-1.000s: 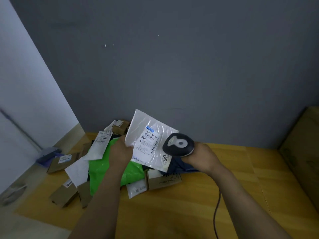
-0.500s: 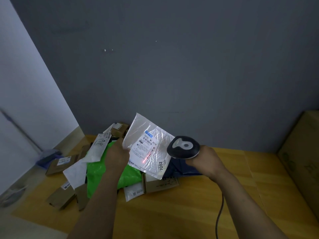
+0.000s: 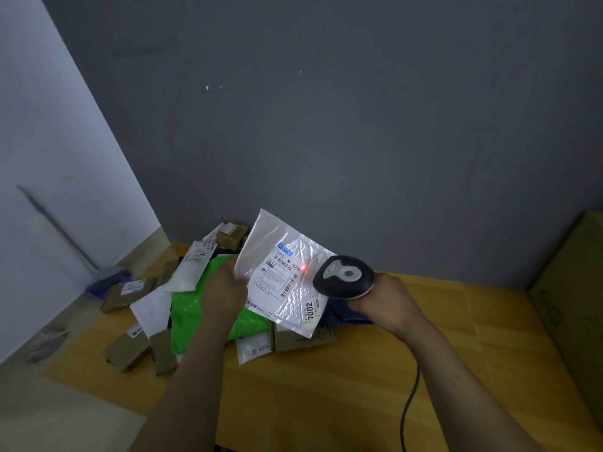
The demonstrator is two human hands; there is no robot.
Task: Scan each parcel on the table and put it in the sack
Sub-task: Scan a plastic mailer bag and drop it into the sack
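My left hand (image 3: 222, 290) grips the left edge of a white bubble mailer (image 3: 287, 272) and holds it tilted above the table, label facing me. In my right hand (image 3: 385, 300) is a dark corded barcode scanner (image 3: 343, 277), its head close to the mailer's right edge. A red scan dot lights the label near its upper right. Below lies a heap of parcels: a green poly bag (image 3: 192, 308), white mailers (image 3: 153, 305), a dark blue bag (image 3: 339, 316) and several small cardboard boxes (image 3: 129, 349). No sack is in view.
The yellow wooden table (image 3: 342, 386) meets a grey wall at the back. A large cardboard box (image 3: 574, 298) stands at the right edge. The scanner's cable (image 3: 409, 406) trails toward me. A broom (image 3: 58, 230) leans on the white wall at left.
The red scan dot has appeared and shifted from the lower barcode up toward the label's upper right. The scanner and mailer have kept close together, with small shifts.
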